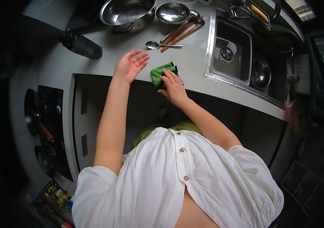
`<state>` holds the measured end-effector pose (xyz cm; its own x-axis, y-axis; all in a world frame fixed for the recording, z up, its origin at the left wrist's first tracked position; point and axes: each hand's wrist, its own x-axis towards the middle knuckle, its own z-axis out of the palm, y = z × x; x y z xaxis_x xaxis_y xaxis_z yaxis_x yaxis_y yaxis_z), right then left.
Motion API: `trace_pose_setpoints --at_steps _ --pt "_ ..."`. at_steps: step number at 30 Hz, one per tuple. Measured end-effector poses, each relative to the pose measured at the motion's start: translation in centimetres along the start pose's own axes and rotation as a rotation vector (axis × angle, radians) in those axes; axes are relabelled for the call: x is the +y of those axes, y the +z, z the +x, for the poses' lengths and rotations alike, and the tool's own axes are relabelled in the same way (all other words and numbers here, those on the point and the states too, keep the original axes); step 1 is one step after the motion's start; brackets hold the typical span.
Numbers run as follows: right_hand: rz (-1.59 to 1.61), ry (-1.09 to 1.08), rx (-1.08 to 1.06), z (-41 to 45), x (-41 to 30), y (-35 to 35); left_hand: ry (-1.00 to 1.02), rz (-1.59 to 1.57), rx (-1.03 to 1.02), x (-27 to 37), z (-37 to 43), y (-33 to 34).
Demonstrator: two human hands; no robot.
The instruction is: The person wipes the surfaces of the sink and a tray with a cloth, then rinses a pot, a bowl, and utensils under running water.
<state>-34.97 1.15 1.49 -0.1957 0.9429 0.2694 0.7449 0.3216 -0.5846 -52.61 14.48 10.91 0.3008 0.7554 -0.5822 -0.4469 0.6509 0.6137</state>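
Observation:
My left hand point(132, 65) is raised over the counter's front edge, palm up, fingers apart and with nothing in it. A folded green cloth point(157, 73) with black edging lies at the edge of the grey countertop point(192, 64). My right hand point(173, 85) rests on the cloth's right side; whether its fingers grip the cloth is not plain. Beyond the hands a metal spoon point(152, 44) lies on the counter, its handle beside the ends of several wooden chopsticks point(180, 34). More spoons lie with the chopsticks.
A large steel pot point(127, 14) and a steel bowl point(172, 13) stand at the back. A dark bottle-like object point(84, 47) is at the left. A sink point(230, 68) with a metal basin point(260, 72) is at the right. A pan point(33, 114) sits on the hob far left.

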Motion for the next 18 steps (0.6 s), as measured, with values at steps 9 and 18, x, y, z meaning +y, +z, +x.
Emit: trace_pose_setpoints --at_steps 9,18 --pt "-0.316 -0.079 -0.230 1.8 -1.2 1.4 0.004 -0.020 0.002 0.5 -0.7 -3.1" --pt "-0.415 0.140 -0.036 -2.4 2.5 -3.2 -0.040 -0.011 -0.005 -0.2 0.5 -1.3"
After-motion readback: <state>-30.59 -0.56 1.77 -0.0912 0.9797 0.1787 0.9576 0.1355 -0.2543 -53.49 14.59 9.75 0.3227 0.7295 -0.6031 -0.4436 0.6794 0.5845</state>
